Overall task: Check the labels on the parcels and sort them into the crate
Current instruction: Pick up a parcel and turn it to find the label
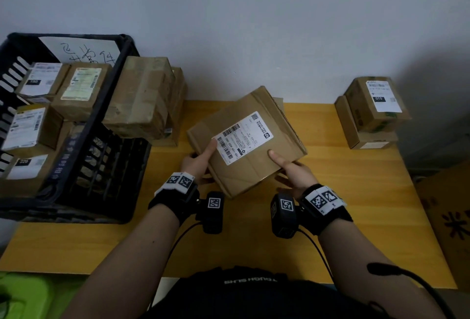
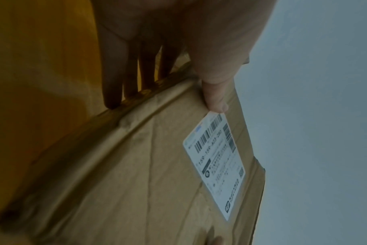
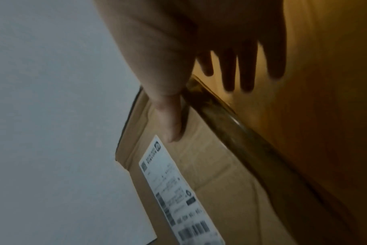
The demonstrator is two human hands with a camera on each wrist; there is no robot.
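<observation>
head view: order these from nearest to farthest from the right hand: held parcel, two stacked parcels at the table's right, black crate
1. held parcel: gripped by the right hand, centre.
2. two stacked parcels: far right, by the wall.
3. black crate: far left, beyond the left hand.

Black wrist straps (image 1: pixel 175 201), white square-coded tags (image 1: pixel 324 199), wrist cameras (image 1: pixel 283 214), black cables (image 1: pixel 318 247)

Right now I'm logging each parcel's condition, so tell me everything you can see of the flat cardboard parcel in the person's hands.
The flat cardboard parcel is a brown, creased corrugated box, held tilted above the yellow table. A white shipping label with barcodes sits on its upper face. The left hand and right hand grip opposite edges, thumbs on top, fingers beneath.
</observation>
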